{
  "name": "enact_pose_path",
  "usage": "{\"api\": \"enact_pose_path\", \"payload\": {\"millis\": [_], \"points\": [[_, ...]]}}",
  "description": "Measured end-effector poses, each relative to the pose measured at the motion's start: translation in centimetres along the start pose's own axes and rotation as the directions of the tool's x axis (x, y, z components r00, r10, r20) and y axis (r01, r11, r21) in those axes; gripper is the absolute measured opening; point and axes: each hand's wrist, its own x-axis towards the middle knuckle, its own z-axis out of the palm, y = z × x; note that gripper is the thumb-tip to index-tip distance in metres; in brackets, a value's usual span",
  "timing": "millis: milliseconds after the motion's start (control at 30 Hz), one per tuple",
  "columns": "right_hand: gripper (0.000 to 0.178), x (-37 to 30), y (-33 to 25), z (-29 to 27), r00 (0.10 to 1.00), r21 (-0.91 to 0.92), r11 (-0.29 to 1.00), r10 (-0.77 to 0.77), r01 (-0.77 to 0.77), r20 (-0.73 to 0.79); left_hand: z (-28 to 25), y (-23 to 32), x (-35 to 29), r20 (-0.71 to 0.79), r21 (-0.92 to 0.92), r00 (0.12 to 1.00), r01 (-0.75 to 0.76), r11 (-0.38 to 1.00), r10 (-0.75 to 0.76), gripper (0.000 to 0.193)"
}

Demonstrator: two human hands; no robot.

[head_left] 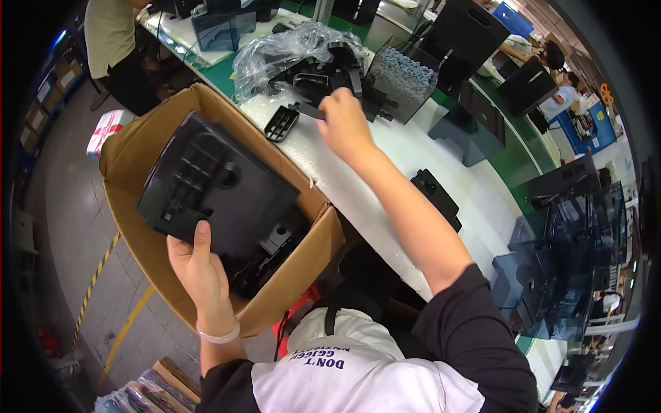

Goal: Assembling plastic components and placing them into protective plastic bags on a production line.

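Left hand (200, 272) clamped on black plastic panel (241, 186), panel tilted at mouth of open cardboard box (303, 265), right hand (342, 124) well apart, pinching dark strip (310, 110) over white table covering (475, 196), crumpled clear plastic (272, 55) just beyond

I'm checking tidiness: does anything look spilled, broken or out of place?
No spill or breakage shows. The messiest spot is the crumpled clear plastic bag bunched by jumbled black plastic parts near the right hand. The black molded panel is tilted at the cardboard box's opening, but the left hand holds it.
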Motion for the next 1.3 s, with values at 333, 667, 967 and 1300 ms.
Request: {"api": "enact_pose_path", "payload": {"millis": [333,667,967,1300], "points": [[0.02,-6.1,-5.1,-17.9,0.92,0.712,0.591,0.159,-0.379,0.358,3.7,4.5,0.4,0.9,0.054,0.186,-0.945,0.323,0.393,0.014],[0.045,-7.2,-7.4,-17.3,0.954,0.62,0.784,-0.183,-0.004,0.237,5.1,5.2,-0.1,0.934,-0.148,-0.004,-0.914,0.377,0.357,0.014],[0.058,-7.8,-8.1,-11.3,0.963,0.62,0.765,-0.266,0.178,0.052,2.3,5.8,-1.4,0.91,0.135,0.301,-0.865,0.484,0.284,0.008],[0.044,1.6,2.2,0.0,0.985,0.157,0.976,-0.162,0.15,0.063,-2.4,7.6,5.6,0.686,0.725,0.727,-0.684,0.077,-0.002,0.04]]}}
